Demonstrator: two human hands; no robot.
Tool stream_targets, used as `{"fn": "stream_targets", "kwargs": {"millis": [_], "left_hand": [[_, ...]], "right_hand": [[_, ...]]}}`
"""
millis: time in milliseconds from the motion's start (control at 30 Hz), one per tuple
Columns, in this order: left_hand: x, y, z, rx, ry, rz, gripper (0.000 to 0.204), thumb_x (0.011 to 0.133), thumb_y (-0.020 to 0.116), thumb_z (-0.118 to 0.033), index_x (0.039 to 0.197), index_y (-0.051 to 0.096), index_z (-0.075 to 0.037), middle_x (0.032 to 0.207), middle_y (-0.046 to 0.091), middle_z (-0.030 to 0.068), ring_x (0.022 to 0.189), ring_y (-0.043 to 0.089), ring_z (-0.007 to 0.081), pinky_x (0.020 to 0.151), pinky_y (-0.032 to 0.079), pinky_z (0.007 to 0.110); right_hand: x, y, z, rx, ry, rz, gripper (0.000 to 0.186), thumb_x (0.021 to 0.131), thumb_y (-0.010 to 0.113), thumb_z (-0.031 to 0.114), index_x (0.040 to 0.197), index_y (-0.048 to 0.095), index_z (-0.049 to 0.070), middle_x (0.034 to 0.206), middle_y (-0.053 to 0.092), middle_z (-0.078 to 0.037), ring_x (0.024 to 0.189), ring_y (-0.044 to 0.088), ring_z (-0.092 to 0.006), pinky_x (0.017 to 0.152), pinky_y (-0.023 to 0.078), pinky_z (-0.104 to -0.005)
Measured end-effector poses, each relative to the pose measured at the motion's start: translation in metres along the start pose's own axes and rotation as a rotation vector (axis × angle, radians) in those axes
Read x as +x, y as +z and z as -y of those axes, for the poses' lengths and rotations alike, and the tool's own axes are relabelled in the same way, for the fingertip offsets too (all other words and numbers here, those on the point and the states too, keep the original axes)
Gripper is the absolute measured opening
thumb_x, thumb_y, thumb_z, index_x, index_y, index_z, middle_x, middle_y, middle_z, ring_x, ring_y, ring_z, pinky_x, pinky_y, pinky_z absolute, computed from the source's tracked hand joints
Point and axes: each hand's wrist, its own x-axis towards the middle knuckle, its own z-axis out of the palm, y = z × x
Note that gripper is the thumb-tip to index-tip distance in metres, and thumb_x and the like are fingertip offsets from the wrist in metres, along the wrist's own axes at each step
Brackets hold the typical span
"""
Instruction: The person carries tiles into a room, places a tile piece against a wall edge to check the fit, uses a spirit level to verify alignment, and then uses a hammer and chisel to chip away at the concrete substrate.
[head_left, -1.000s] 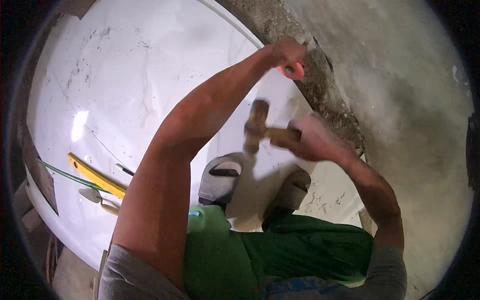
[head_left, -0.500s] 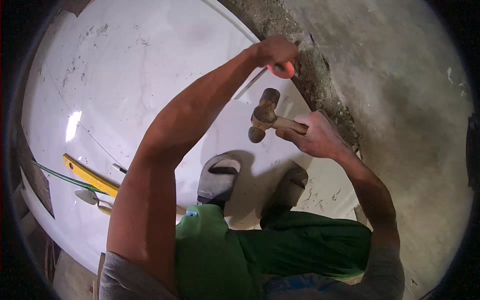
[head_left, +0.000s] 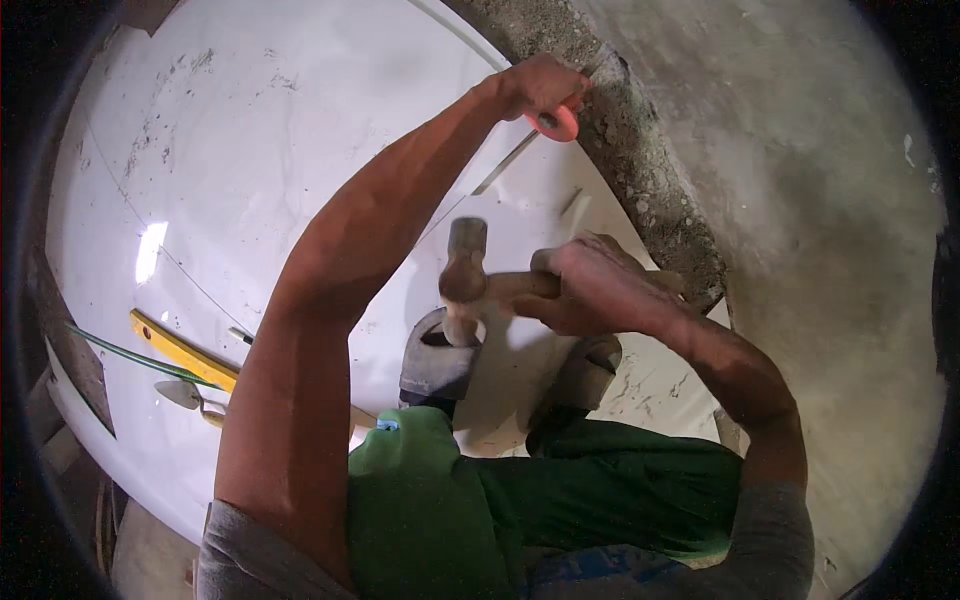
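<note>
My left hand [head_left: 543,86] is closed around a chisel [head_left: 556,122] with a round orange-pink hand guard. The chisel's thin metal end points up and right at the rough, broken mortar strip [head_left: 640,150] along the wall; whether it touches is hard to tell. My right hand [head_left: 598,288] grips the wooden handle of a hammer [head_left: 463,278]. The worn metal hammer head is below the chisel, apart from it, and hangs over the floor near my left slipper [head_left: 437,368].
Large glossy white tiles [head_left: 250,130] cover the floor, with debris specks. At the left lie a yellow spirit level [head_left: 180,348], a green hose [head_left: 135,352] and a pointed trowel [head_left: 180,393]. A grey concrete surface [head_left: 820,220] borders the mortar strip on the right.
The hammer has swung left and down, away from the chisel, with my right hand moving slightly left. My left hand and the chisel have shifted a little up and left.
</note>
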Motion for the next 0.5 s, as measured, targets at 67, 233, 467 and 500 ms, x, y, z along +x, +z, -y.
{"fn": "stream_targets", "kwargs": {"millis": [67,233,467,500], "left_hand": [[0.001,0.005,0.004,-0.185,-0.161,-0.018,0.028,0.093,0.056,-0.030,0.081,0.058,-0.004,0.078,0.065,0.0113,0.077,0.067,0.0266,0.067,0.051,0.041],[0.013,-0.003,-0.011,-0.231,-0.181,0.030,0.022,0.091,0.057,-0.027,0.085,0.059,-0.006,0.080,0.068,0.0108,0.075,0.067,0.0268,0.069,0.052,0.041],[0.000,0.007,0.015,-0.172,-0.159,-0.022,0.032,0.097,0.052,-0.039,0.093,0.061,-0.008,0.085,0.067,0.0121,0.081,0.068,0.0346,0.071,0.053,0.042],[-0.005,0.012,0.019,-0.418,0.044,-0.035,0.032,0.096,0.053,-0.039,0.097,0.060,-0.008,0.085,0.067,0.0121,0.081,0.069,0.0343,0.072,0.053,0.042]], "right_hand": [[0.003,-0.007,-0.018,0.013,-0.095,0.002,0.045,0.089,0.066,0.045,0.096,0.071,0.000,0.079,0.069,-0.020,0.078,0.070,-0.0370,0.073,0.054,-0.0466],[0.011,-0.023,-0.046,0.139,0.215,-0.296,0.056,0.088,0.066,0.052,0.102,0.069,-0.002,0.071,0.067,-0.020,0.065,0.065,-0.0313,0.062,0.051,-0.0414],[0.009,-0.016,-0.033,0.119,-0.009,-0.160,0.054,0.082,0.074,0.051,0.077,0.067,-0.003,0.061,0.056,-0.015,0.061,0.059,-0.0154,0.057,0.047,-0.0366],[0.012,-0.025,-0.044,0.234,0.034,-0.214,0.053,0.082,0.074,0.050,0.077,0.067,-0.002,0.060,0.056,-0.013,0.061,0.059,-0.0136,0.056,0.046,-0.0356]]}}
